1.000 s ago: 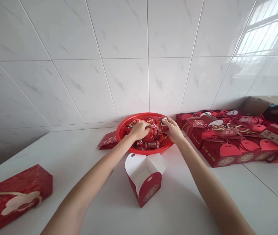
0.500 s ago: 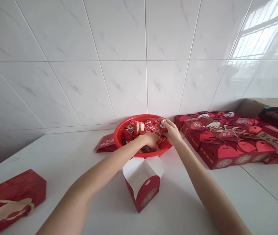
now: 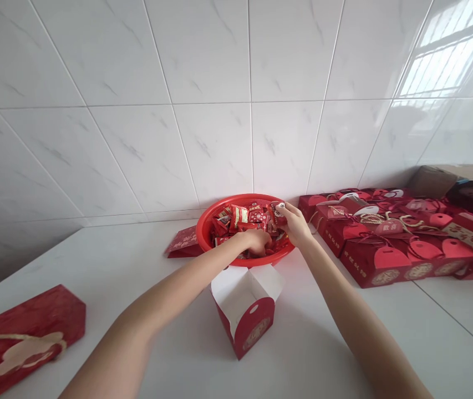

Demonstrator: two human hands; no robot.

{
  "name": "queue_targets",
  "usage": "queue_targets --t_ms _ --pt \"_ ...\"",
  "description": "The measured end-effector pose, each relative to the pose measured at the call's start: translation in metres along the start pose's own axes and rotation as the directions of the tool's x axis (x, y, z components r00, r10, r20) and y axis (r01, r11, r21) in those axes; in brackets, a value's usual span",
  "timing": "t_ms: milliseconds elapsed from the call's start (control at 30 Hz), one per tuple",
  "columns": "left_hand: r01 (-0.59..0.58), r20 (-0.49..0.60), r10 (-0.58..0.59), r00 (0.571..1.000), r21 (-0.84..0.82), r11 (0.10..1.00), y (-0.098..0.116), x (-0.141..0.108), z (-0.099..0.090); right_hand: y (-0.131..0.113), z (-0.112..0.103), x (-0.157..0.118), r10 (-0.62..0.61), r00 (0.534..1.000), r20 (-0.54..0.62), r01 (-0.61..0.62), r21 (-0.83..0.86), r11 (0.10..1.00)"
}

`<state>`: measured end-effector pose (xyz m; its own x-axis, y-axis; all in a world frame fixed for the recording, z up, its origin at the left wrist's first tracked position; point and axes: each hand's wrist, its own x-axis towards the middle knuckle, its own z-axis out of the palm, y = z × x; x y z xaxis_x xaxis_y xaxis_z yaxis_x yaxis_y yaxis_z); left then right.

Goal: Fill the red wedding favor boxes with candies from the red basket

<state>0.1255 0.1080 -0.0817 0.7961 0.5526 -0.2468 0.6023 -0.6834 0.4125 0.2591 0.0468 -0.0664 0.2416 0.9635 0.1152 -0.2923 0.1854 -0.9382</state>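
Note:
A round red basket [image 3: 205,235] full of small red wrapped packets [image 3: 239,216] stands against the tiled wall. My left hand [image 3: 258,241] reaches down among the packets, its fingers curled and partly hidden; what they hold, if anything, cannot be made out. At the basket's right rim, my right hand [image 3: 295,223] is closed on a dark red packet with a white label [image 3: 279,208]. In front of the basket sits an open red box [image 3: 253,327] with a white inside and raised flaps; no contents show in it.
Closed red gift boxes with cords [image 3: 390,260] stand in rows on the right, beside a brown carton [image 3: 436,178]. A red box with a rope handle [image 3: 49,321] lies at the lower left. Another flat red box [image 3: 183,244] is partly behind the basket's left side.
The whole view has shifted slightly, so things appear a little further right. My left fingers have moved a little among the packets. My right hand keeps its packet at the rim.

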Motion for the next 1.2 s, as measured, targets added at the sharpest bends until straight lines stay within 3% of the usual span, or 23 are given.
queue_targets --t_ms 167,233,300,400,500,800,1033,1200 --pt "-0.006 0.040 0.008 0.999 -0.048 0.999 0.003 -0.006 -0.010 0.001 0.000 0.001 -0.022 1.000 -0.018 0.022 0.000 1.000" --pt "-0.029 0.009 0.030 1.000 -0.100 0.995 0.001 -0.013 -0.019 0.001 0.000 0.002 -0.034 0.999 -0.040 0.034 0.010 0.999" --pt "-0.057 -0.134 0.032 0.990 -0.188 0.980 -0.005 -0.021 -0.028 0.001 0.000 0.003 -0.046 0.997 -0.066 0.048 0.025 0.999" --pt "-0.122 -0.405 -0.027 0.914 -0.338 0.933 -0.017 -0.029 -0.035 0.001 0.001 0.002 -0.056 0.994 -0.092 0.060 0.042 0.997" --pt "-0.171 -0.499 -0.096 0.861 -0.462 0.870 -0.026 -0.033 -0.035 0.001 0.002 0.001 -0.056 0.994 -0.098 0.062 0.051 0.997" --pt "-0.240 -0.492 -0.212 0.845 -0.701 0.671 -0.021 -0.034 -0.034 0.000 0.002 0.000 -0.033 0.996 -0.081 0.036 0.044 0.998" --pt "-0.231 -0.493 -0.215 0.843 -0.694 0.682 -0.018 -0.036 -0.034 -0.001 0.003 -0.002 -0.024 0.998 -0.054 0.027 0.046 0.999" --pt "-0.179 -0.468 -0.190 0.863 -0.636 0.751 -0.020 -0.034 -0.034 -0.001 0.003 -0.001 -0.029 0.998 -0.054 0.031 0.047 0.998"
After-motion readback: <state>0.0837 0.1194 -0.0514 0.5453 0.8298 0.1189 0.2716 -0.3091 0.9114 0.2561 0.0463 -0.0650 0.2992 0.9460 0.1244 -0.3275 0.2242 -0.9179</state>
